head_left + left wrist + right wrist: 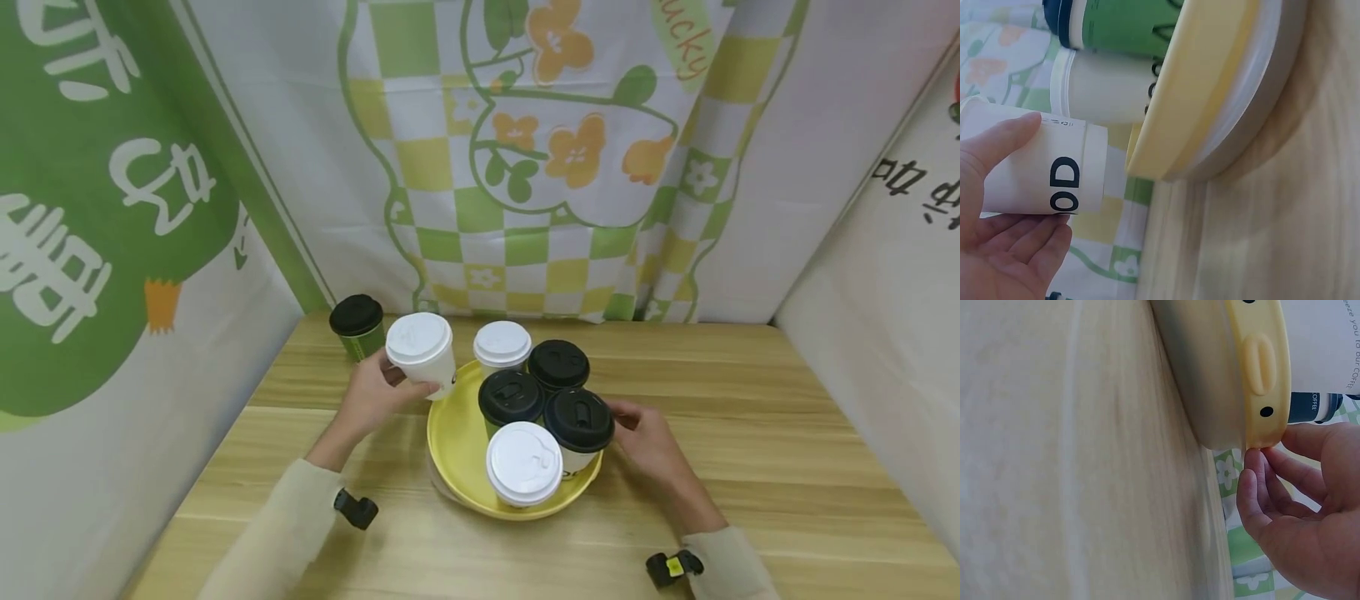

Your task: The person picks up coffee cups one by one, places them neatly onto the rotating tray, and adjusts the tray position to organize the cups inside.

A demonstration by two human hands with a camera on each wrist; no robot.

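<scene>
My left hand [375,392] grips a white paper cup [422,354] with a white lid, thumb on one side and fingers on the other. In the left wrist view, dark letters mark the cup's side [1035,162], and its base is held off the table, beside the tray's edge. A round yellow tray [457,450] carries several lidded cups: a white-lidded cup [502,343] at the back, another white-lidded cup [524,463] in front, and black-lidded cups [579,420] between. At the tray's right side, my right hand [1310,494] pinches the yellow rim [1266,369] between thumb and fingertips.
A green cup with a black lid [357,327] stands on the wooden table [750,433] at the back left, just behind my left hand. A patterned curtain [555,250] hangs along the table's back edge, and printed cloth walls [247,350] flank both sides.
</scene>
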